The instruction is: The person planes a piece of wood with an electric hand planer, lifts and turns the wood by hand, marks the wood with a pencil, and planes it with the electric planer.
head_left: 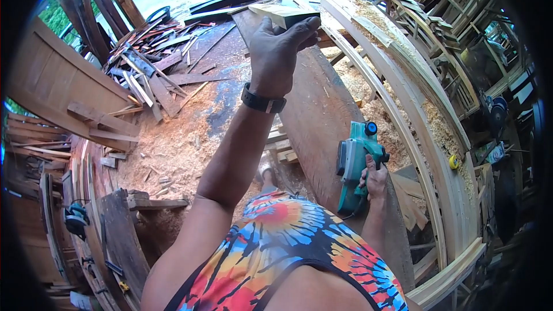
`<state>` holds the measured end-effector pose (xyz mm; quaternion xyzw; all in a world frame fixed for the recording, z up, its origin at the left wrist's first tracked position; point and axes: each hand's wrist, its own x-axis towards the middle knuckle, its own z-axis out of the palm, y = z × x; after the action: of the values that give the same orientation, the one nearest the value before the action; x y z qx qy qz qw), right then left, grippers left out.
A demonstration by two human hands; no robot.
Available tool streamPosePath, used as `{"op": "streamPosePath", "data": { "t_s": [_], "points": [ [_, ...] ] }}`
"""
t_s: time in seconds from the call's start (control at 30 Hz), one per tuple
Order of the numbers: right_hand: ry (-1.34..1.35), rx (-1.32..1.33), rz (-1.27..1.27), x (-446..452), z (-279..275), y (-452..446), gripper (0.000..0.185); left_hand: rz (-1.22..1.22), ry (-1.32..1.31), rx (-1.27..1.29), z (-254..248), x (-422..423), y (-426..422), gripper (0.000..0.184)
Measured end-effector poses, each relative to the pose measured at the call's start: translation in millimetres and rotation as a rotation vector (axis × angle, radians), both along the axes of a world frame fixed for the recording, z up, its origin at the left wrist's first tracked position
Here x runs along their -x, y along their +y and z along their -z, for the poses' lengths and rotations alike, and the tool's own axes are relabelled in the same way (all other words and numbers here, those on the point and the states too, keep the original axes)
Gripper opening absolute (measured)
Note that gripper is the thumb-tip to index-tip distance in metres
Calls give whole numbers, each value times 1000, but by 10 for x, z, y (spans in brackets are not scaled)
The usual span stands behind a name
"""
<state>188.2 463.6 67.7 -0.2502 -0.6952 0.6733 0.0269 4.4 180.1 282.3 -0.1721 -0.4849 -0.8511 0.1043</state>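
By the far end of the wide plank surface (314,89), a pale wood piece (274,12) was held in the grip of the left hand (279,52), its long axis too foreshortened to tell, while nearer the surface's close end a green planer (351,167) was clasped by the right hand (377,181).
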Motion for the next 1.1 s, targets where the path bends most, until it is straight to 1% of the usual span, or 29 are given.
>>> {"op": "streamPosePath", "data": {
  "t_s": [0.1,0.3,0.4,0.5,0.6,0.73,0.9,1.1],
  "points": [
    [-12,-22,-7,1,-20,-4,53,20,7,-76,-2,6,6,47],
    [-16,-29,-5,-1,-40,-15,51,53,17,-63,-15,10,-16,51],
    [-24,-41,-2,-1,-52,-22,51,52,32,-16,-5,2,-44,70],
    [-24,-33,4,-6,-76,-36,52,36,24,-72,21,-17,-81,97],
    [-26,-31,9,-7,-70,-29,52,34,55,-74,42,-20,-141,111],
    [-22,-17,10,-6,-33,-13,52,21,35,-99,35,-49,-207,110],
    [-23,-16,2,-16,-82,-33,51,-10,32,-69,40,-79,-297,106],
    [-11,-12,-13,-11,-36,-11,53,0,37,-77,73,-78,-380,109]
  ]
}}
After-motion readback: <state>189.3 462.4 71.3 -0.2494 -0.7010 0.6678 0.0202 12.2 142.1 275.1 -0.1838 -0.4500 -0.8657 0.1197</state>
